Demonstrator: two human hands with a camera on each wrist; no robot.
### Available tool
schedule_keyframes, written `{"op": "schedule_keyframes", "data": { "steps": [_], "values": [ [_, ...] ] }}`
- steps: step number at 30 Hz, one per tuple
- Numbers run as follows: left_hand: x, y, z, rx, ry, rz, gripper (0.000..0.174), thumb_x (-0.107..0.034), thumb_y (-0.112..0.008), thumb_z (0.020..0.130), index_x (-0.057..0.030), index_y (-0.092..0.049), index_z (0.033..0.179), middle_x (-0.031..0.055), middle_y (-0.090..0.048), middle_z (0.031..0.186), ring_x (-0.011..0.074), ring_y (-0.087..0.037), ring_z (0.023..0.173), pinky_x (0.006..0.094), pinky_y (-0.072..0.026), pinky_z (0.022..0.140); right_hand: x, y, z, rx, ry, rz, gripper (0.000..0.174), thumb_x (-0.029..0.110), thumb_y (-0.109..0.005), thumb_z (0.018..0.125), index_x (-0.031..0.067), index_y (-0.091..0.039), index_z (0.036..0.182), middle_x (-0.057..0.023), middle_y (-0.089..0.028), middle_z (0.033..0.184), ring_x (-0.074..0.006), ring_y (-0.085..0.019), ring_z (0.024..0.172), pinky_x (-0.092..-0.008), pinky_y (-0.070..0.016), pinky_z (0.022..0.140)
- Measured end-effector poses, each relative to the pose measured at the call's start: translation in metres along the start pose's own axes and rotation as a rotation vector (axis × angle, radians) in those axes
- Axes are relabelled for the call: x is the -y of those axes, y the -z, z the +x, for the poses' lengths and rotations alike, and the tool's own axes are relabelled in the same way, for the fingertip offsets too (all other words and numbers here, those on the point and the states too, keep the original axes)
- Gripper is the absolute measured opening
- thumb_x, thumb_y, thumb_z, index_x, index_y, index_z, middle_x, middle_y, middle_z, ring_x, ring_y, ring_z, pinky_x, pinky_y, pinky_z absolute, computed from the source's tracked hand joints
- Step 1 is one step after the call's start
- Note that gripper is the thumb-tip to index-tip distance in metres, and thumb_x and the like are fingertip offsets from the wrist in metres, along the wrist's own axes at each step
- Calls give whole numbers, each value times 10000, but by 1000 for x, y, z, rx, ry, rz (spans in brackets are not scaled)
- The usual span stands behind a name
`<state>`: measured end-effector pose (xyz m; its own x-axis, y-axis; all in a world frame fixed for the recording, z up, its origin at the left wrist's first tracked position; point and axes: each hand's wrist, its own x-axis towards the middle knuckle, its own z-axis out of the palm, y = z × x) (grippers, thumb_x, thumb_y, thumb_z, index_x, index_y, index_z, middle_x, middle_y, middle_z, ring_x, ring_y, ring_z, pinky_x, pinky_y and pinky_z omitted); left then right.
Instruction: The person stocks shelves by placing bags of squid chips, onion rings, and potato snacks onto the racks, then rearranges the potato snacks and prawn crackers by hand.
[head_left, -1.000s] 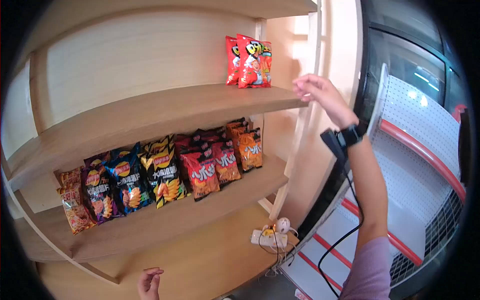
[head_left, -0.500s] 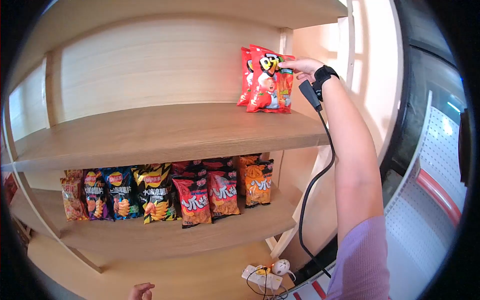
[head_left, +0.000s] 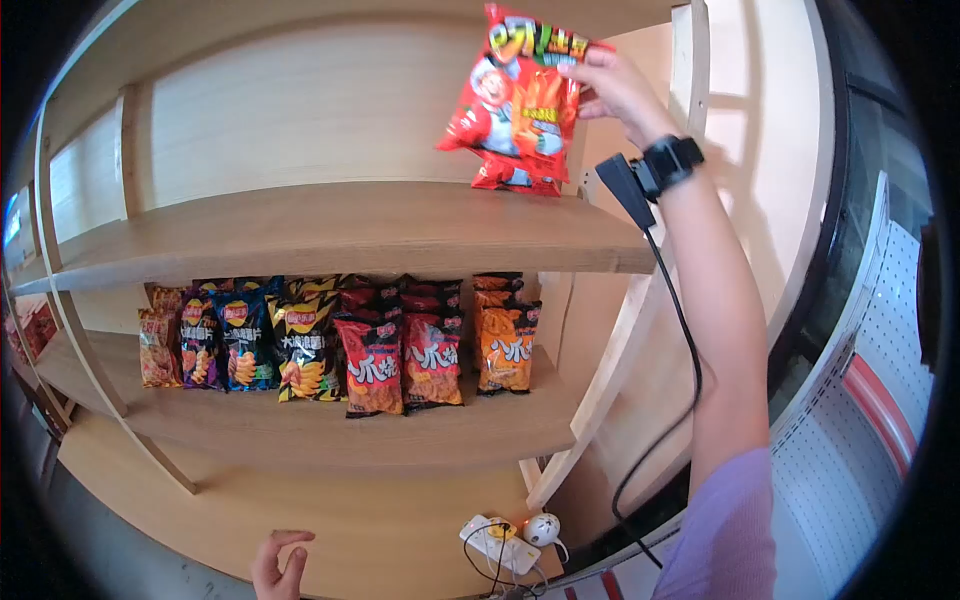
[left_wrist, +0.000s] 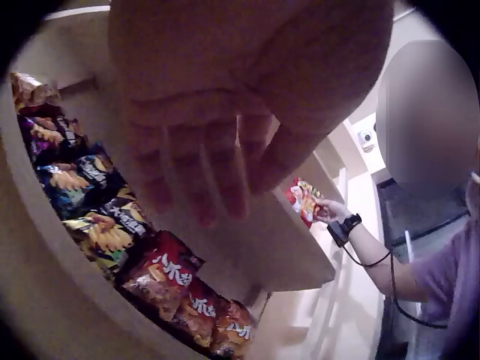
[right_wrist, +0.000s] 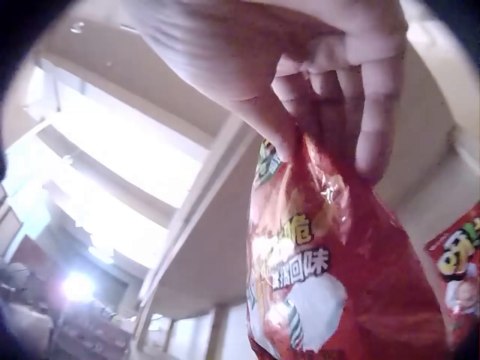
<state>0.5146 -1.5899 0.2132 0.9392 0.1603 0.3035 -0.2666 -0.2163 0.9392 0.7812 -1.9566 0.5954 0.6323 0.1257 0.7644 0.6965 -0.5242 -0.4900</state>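
Note:
My right hand pinches the upper right edge of a red snack bag, held tilted above the upper shelf. In the right wrist view, thumb and fingers squeeze the top of that red bag. A second red bag stands behind it at the right edge there; in the head view only its lower part shows. My left hand hangs low in front of the shelving, holding nothing. Its palm and loosely bent fingers fill the top of the left wrist view.
On the lower shelf stand several snack bags: black-and-yellow, blue, red and orange. A white power strip with cords lies below. A cable hangs from my right wrist. White perforated racks stand at right.
My right hand reached left to the red bags, took hold of the front one and raised it, tilting it. My left hand stays low and empty.

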Motion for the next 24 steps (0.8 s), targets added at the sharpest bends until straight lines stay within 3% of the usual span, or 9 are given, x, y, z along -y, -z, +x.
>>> {"op": "schedule_keyframes", "data": {
  "steps": [5, 7, 9, 12, 15, 17, 18, 21, 24],
  "values": [
    [-20, -2, 9, 19, -174, -41, 282, -66, -512, 912, 14, -498, 1182, 123, -591, 1088, 219, -525, 1064, 343, -378, 949, 82, -44, -128, -110, 468, 37, 165, 148, -632, 834, -12, -593, 844, -15, -556, 652, -55, -477, 601, -240, -395, 527],
    [-22, -4, 12, -52, -220, -83, 314, -90, -561, 881, 4, -476, 1169, 107, -596, 1008, 194, -561, 965, 323, -434, 877, 103, -68, -186, 21, 380, 53, 190, 74, -620, 848, -6, -615, 1020, -21, -646, 909, -78, -591, 824, -224, -482, 734],
    [-9, 1, 16, 49, -293, -466, 868, -292, -798, 671, -84, -320, 1365, 119, -435, 1328, 256, -505, 1133, 402, -418, 926, 101, -96, -224, 180, 552, 33, 144, 109, -640, 787, 67, -560, 899, -103, -504, 708, -269, -546, 638, -356, -433, 535],
    [18, -5, 5, -14, -349, -653, 1185, -298, -868, 546, -72, -100, 1420, 176, -297, 1378, 310, -401, 1220, 469, -331, 999, 99, -138, -278, 492, 420, 127, 141, 202, -578, 855, 76, -521, 882, -102, -510, 747, -292, -569, 658, -387, -451, 542],
    [14, -16, -6, 136, -3, -568, 955, -53, -830, 539, -36, -284, 1322, 130, -454, 1263, 251, -460, 1170, 398, -378, 985, 83, -173, -308, 456, 442, 229, 198, 298, -590, 862, 105, -562, 828, -82, -489, 631, -262, -553, 536, -354, -440, 456],
    [7, -13, -11, 156, 315, -567, 302, -124, -623, 825, -33, -499, 1085, 53, -578, 899, 152, -575, 827, 269, -473, 753, 79, -180, -310, 674, 322, -186, 323, 409, -479, 907, 105, -534, 813, -113, -530, 545, -322, -553, 477, -421, -427, 424],
    [-4, -13, -9, 138, 345, -493, 290, -138, -652, 780, -63, -497, 1014, 2, -533, 822, 113, -558, 729, 226, -472, 662, 61, -186, -305, 511, 516, -241, 349, 458, -539, 864, 151, -520, 700, -62, -414, 402, -276, -453, 330, -365, -365, 327],
    [11, -2, -9, 72, 344, -507, 284, -130, -644, 783, -57, -492, 1012, 6, -529, 828, 119, -560, 746, 235, -475, 671, 65, -150, -246, 509, 379, -367, 436, 524, -442, 885, 147, -587, 721, -103, -531, 509, -295, -564, 467, -395, -432, 421],
    [22, 21, -13, 5, 309, -494, 324, -112, -652, 773, -49, -476, 1038, 29, -521, 879, 123, -553, 766, 250, -480, 670, 40, -106, -143, -2, 391, 7, 205, 187, -477, 915, 76, -649, 900, -103, -631, 798, -155, -601, 733, -312, -458, 652]
  ]
}}
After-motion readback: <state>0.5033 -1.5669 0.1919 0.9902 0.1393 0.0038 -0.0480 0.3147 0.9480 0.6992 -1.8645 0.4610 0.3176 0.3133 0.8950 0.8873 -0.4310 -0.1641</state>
